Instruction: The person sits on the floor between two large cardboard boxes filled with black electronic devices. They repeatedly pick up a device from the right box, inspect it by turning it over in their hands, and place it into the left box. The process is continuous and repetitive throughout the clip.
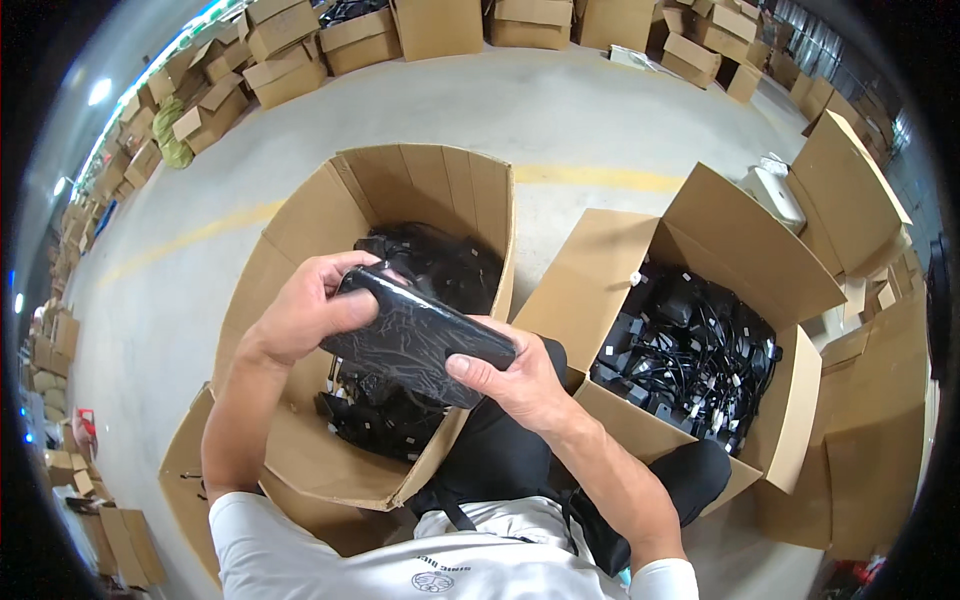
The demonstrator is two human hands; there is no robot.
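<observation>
Between my two hands I hold a flat, black rectangular device (405, 335) covered in wrinkled clear film. My left hand (318, 305) grips its upper left end, thumb on the top face. At the lower right end my right hand (515, 375) is closed on it, thumb also on top. The device is tilted above an open cardboard box (290, 240), which contains several black film-wrapped items (385, 410). To the right, another open carton (625, 250) holds a tangle of black cables (690, 350) with pale connectors and black blocks.
A tall open carton (870, 420) stands at the far right, with a white appliance-like object (772, 195) behind the cable carton. Stacked cardboard boxes (440, 28) line the back and left. A yellow line (590, 177) crosses the grey floor. My legs (500, 450) are between the two boxes.
</observation>
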